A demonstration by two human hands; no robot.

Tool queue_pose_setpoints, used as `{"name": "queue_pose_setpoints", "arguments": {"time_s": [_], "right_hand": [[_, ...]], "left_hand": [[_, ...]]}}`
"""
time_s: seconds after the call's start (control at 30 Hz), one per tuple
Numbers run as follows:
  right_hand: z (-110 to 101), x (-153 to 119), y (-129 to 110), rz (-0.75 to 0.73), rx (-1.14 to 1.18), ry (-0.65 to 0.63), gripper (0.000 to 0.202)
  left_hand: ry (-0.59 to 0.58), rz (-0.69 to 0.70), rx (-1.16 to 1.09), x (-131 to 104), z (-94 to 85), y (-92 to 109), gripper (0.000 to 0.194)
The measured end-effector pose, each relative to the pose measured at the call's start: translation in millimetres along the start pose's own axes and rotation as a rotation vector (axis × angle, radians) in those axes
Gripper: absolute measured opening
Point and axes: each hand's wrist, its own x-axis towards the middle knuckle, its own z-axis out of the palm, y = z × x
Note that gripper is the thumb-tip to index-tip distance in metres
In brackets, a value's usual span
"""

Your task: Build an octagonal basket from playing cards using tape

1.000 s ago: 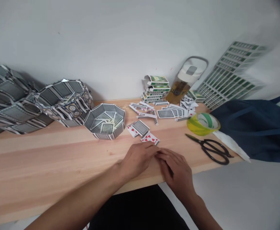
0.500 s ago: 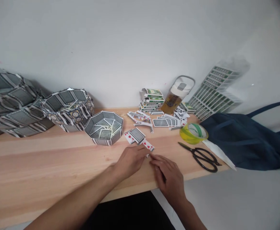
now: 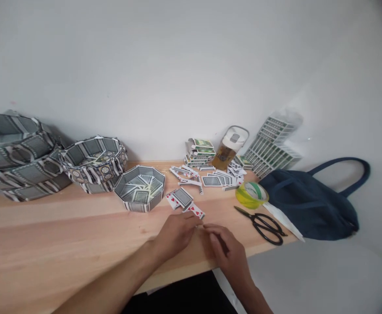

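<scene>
My left hand (image 3: pixel 175 233) and my right hand (image 3: pixel 229 248) meet fingertip to fingertip over the front of the wooden table (image 3: pixel 89 244). The fingers of both are bent and pressed together in a pinch. Whatever lies between them is small and mostly hidden by the fingers. Just beyond my left hand are a heart-suit playing card (image 3: pixel 195 211) and a grey-backed playing card (image 3: pixel 182 197), overlapping others. To the left of these stands a shallow eight-sided tray (image 3: pixel 142 206) made of folded cards.
Taller card baskets (image 3: pixel 92 174) stand at the left. Behind the hands lie loose cards (image 3: pixel 213 181), card boxes (image 3: pixel 200 152) and a drink bottle (image 3: pixel 228 150). Yellow tape (image 3: pixel 248 198), black scissors (image 3: pixel 266 226), a blue bag (image 3: pixel 308 205) and wrapped boxes (image 3: pixel 272 144) are at the right.
The camera view has shifted, so the table things sit lower and those at the right further left. Both hands stay together; the white bit between the fingertips shows less.
</scene>
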Motion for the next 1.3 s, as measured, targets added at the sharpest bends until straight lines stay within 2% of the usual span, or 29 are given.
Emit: {"name": "queue_pose_setpoints", "arguments": {"time_s": [0.07,0.13,0.17,0.27,0.33,0.4,0.53,0.73,0.87,0.97,1.1,1.3], "right_hand": [[-7,12,7,0.093,0.033,0.054,0.023],[-14,34,17,0.115,-0.031,0.133,0.028],[-16,49,23,0.106,-0.076,0.133,0.031],[-15,94,43,-0.045,-0.276,0.017,0.042],[-9,116,54,-0.049,-0.485,-0.103,0.048],[-1,126,62,-0.015,-0.624,-0.183,0.047],[4,118,60,-0.004,-0.681,-0.220,0.042],[-17,104,35,-0.016,-0.709,-0.245,0.029],[-22,107,32,-0.017,-0.715,-0.259,0.030],[-16,109,34,-0.009,-0.723,-0.279,0.037],[-11,109,30,0.011,-0.740,-0.300,0.032],[-21,117,21,0.019,-0.750,-0.325,0.030]], "left_hand": [[-0.010,0.001,0.022,-1,0.7,0,0.029],[-0.018,0.005,0.031,-2,1.0,1,0.031],[-0.019,0.005,0.034,-2,1.2,1,0.031],[-0.038,0.004,0.027,-2,1.9,1,0.031],[-0.065,0.004,0.017,-2,1.9,1,0.029],[-0.082,0.002,0.004,-1,1.2,2,0.028],[-0.102,-0.020,-0.031,0,-0.8,4,0.026],[-0.073,-0.017,-0.080,-2,1.4,2,0.026],[-0.072,-0.009,-0.110,-2,3.2,0,0.026],[-0.068,-0.018,-0.101,-1,4.8,-2,0.026],[-0.079,-0.034,-0.080,-1,5.1,-3,0.025],[-0.088,-0.033,-0.088,-2,4.9,-3,0.025]]}}
